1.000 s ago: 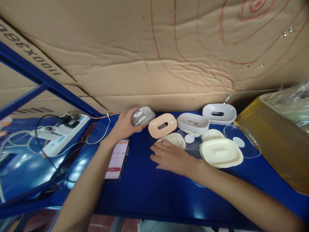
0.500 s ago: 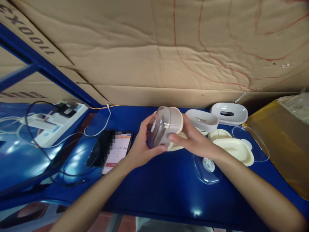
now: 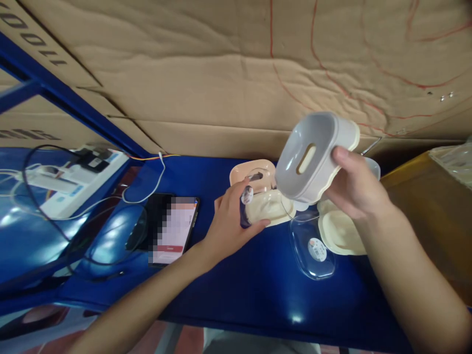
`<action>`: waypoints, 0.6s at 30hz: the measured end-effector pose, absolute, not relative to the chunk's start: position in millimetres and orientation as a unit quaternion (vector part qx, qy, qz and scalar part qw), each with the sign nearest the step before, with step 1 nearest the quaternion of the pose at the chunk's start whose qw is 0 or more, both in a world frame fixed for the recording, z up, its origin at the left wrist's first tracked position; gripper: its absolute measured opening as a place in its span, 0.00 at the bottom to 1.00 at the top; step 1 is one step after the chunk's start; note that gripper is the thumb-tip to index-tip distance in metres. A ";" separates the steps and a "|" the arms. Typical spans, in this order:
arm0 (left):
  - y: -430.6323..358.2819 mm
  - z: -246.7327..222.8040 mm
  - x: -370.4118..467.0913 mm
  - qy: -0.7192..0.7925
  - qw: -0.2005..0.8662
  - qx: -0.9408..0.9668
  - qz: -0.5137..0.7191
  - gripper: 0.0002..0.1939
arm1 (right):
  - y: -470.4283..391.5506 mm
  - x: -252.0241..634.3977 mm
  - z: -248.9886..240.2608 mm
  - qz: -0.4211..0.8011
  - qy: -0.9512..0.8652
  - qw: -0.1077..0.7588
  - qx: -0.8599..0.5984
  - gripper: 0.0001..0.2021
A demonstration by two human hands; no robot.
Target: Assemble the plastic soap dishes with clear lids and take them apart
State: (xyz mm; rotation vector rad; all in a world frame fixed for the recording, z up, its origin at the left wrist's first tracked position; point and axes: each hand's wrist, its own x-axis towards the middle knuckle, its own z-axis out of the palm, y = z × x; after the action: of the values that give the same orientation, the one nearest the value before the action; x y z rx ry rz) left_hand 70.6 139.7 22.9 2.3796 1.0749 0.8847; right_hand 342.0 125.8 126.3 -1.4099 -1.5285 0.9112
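My right hand (image 3: 356,184) grips a light grey oval container (image 3: 313,152) with a slot in its bottom and a cream rim piece at its far side, raised and tilted above the table. Lower and to the left, my left hand (image 3: 236,219) has its fingers round a clear lid with a round sticker (image 3: 247,195). Under that lid's edge lies a cream tray (image 3: 271,209), and behind it sits a peach container (image 3: 239,172). Another clear lid (image 3: 313,268) rests flat on the blue table, beside a further cream tray (image 3: 339,231).
A phone (image 3: 177,223) lies left on the blue table (image 3: 239,295). Beyond it are a white power strip (image 3: 79,196) and cables. Cardboard (image 3: 184,73) stands behind; a yellow-brown wrapped box (image 3: 435,216) is at the right.
The clear lid has come apart from the grey container. My right hand has carried the container up and right, while the lid stays with my left hand. The peach container is now uncovered to view.
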 end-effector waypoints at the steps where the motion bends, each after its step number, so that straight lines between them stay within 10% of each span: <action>1: 140.7 25.2 74.6 0.384 0.156 0.857 0.306 0.48 | 126.1 346.7 129.7 0.358 -0.593 0.432 -0.578 0.30; 12: 195.0 39.6 140.9 0.417 0.084 0.879 0.214 0.49 | 128.9 366.5 136.2 0.289 -0.555 0.525 -0.577 0.32; 18: 180.9 56.2 137.7 0.279 0.202 0.865 0.365 0.24 | 138.8 350.9 108.2 0.382 -0.523 0.514 -0.562 0.35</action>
State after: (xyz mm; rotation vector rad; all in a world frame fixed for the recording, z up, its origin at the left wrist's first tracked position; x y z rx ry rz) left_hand 137.7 180.9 56.2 2.4153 0.7798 1.0193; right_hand 350.9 138.8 108.2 -1.3500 -1.2579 0.9186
